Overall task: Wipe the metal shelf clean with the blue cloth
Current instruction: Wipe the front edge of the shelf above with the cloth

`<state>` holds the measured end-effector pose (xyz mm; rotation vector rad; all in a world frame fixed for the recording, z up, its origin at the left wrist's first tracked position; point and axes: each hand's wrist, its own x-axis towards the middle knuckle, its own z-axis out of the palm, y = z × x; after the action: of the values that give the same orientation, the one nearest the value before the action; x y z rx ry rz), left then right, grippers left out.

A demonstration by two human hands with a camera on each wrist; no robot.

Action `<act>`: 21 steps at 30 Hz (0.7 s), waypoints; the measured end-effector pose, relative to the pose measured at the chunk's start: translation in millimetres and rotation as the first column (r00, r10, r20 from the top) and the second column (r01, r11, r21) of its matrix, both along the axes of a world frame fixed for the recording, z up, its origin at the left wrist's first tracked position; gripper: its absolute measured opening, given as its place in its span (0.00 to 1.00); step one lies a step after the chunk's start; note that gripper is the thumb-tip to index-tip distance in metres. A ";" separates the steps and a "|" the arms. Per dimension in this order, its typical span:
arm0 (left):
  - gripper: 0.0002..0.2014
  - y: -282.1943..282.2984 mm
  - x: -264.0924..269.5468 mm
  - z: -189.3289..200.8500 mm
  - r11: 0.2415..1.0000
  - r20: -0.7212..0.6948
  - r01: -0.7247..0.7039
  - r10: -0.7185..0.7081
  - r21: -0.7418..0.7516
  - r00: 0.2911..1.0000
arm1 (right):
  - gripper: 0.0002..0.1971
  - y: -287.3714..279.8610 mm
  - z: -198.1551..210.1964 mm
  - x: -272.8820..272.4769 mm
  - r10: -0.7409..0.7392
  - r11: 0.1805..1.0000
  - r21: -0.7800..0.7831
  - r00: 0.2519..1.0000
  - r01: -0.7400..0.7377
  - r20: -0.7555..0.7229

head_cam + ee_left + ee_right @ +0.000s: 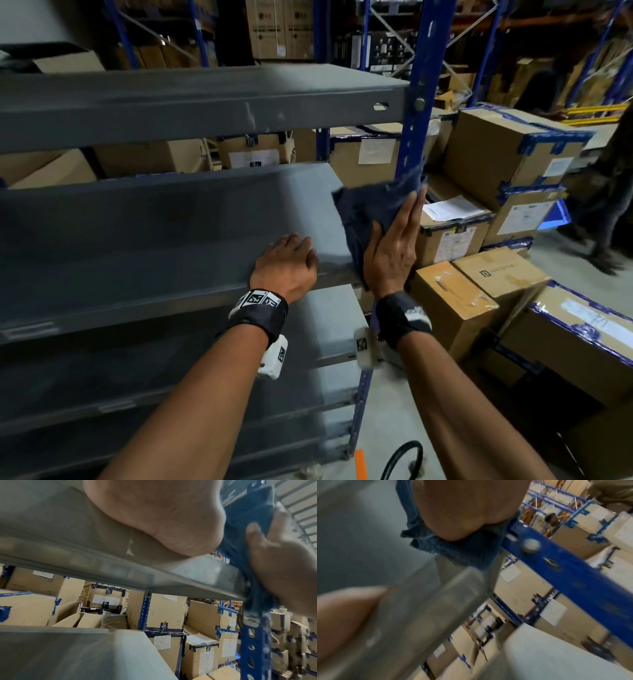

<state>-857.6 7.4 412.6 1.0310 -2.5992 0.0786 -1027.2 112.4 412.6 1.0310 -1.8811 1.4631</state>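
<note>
Here, item by item, as I log them. Grey metal shelf (191, 219): middle tier of a rack on a blue perforated steel upright (416, 113). Dark blue cloth (363, 212): at the shelf's right end, draped over the edge and against the upright. Right hand (394, 246): fingers straight and together, flat on the cloth, thumb laid alongside. Left hand (287, 265): fingers curled over the shelf's front lip, gripping it.

The left wrist view adds the shelf's underside and the cloth (247, 515) bunched between the right hand (281, 561) and the upright. The right wrist view, blurred, shows the cloth's ribbed weave (453, 550) and a bolt head (531, 546) on the upright. I see the fingers' lie only from the head view.

Room: a warehouse, taped brown cardboard boxes (507, 150) stacked right of the rack, on a pale concrete floor (394, 411).
</note>
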 end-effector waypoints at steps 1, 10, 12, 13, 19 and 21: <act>0.24 -0.5 -0.4 -0.4 1.000 -0.003 -0.005 0.005 0.004 1.000 | 0.36 3.2 -15.6 1.8 0.012 1.000 0.023 1.000 -0.012 0.011; 0.24 -3.4 -2.3 -0.7 0.999 0.000 0.001 -0.001 0.048 1.000 | 0.36 -0.3 63.1 -11.3 0.031 0.997 -0.063 0.979 -0.044 -0.201; 0.24 -2.2 -1.5 0.0 0.999 0.005 0.011 -0.011 0.044 1.000 | 0.33 -1.7 89.6 -10.9 0.002 0.996 -0.091 0.975 -0.022 -0.221; 0.25 -2.5 -1.1 0.6 0.999 0.005 0.013 -0.014 0.047 1.000 | 0.32 -2.5 95.7 -10.7 -0.013 0.996 -0.090 0.972 -0.009 -0.234; 0.25 -1.7 0.7 3.0 0.999 0.001 0.012 -0.012 0.053 1.000 | 0.37 5.9 40.3 -13.2 -0.022 0.997 0.057 0.947 0.042 -0.322; 0.24 -0.5 1.3 4.5 0.999 0.004 0.008 -0.009 0.046 1.000 | 0.37 6.6 48.1 -15.5 -0.012 0.998 0.054 0.938 0.033 -0.347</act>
<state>-856.3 6.9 417.1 1.0365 -2.6201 0.0189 -1042.7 119.0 460.7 1.2029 -1.6824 1.1302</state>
